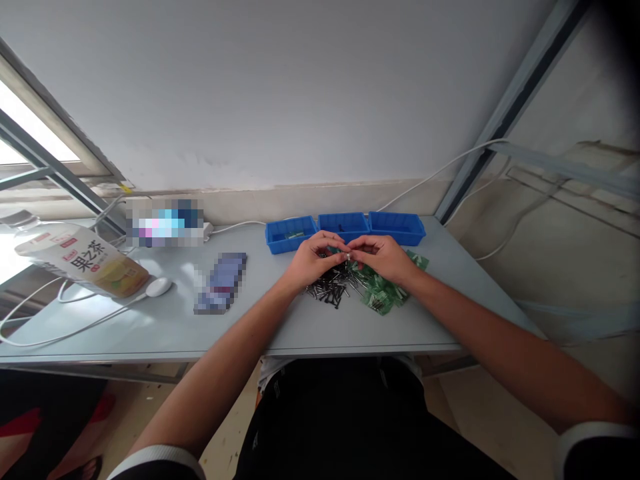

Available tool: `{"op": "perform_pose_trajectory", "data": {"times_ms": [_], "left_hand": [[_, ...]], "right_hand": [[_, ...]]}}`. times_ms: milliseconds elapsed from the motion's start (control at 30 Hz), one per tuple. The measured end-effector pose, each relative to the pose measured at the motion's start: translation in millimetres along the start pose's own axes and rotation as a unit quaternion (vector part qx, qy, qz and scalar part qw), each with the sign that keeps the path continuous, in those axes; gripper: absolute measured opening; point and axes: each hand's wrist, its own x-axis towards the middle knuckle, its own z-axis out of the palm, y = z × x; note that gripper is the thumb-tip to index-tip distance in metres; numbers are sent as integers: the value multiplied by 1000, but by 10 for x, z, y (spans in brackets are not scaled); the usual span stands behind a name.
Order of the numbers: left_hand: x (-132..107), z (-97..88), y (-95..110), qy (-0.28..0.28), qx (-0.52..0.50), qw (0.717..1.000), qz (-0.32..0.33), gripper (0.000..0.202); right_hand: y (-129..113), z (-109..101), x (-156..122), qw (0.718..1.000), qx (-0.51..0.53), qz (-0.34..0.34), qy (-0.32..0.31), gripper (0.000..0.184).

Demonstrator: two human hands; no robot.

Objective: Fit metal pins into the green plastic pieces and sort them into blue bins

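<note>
Left hand: fingers curled, thumb and forefinger tips pinched on a small silvery part. Right hand: mirrored posture, thumb and forefinger tips closed on the same part from the opposite side, fingertips of both hands touching.

Small silvery part: short, light metallic, bright against the skin; shape too small to resolve further. Held clear of the surface, just above the gap between two piles, near the far middle of the table.

Directly below and slightly left of the pinch: pile of dark pins, thin, black to steel-grey, lying loose and crossed in all directions. Directly right of it, touching and partly under the right wrist: pile of green pieces, small, flat, translucent, loosely heaped.

Just behind the hands, along the far table edge: three blue bins, shallow, rectangular, side by side; a greenish item visible in the leftmost one.

Well apart, on the left half of the table: a flat blurred item, a white rounded device with a white cable looping toward the near edge, and a tilted drink bottle with a yellow and white label.
</note>
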Motion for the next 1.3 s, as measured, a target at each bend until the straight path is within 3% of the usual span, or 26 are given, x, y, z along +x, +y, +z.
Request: {"op": "perform_pose_trajectory", "data": {"times_ms": [467, 800, 900, 1133, 1233, 1300], "left_hand": [[-9, 9, -36, 36, -2, 999, -14, 28], [-7, -15, -34, 17, 47, 999, 11, 25], [-11, -15, -19, 42, 95, 995, 4, 31], [-21, -19, -45, 78, 190, 978, -33, 21], [-24, -19, -41, 82, 198, 976, -38, 22], [-26, -17, -29, 82, 204, 975, -38, 22]], "right_hand": [[-98, 37, -21, 1000, -10, 26, 9, 43], [-30, 21, -3, 1000, 5, 23, 2, 42], [-2, 7, 32, 997, 66, 27, 41, 44], [112, -207, 163, 962, 216, 59, 154, 37], [155, -271, 194, 948, 238, 81, 194, 34], [146, -275, 181, 957, 215, 79, 181, 35]]}}
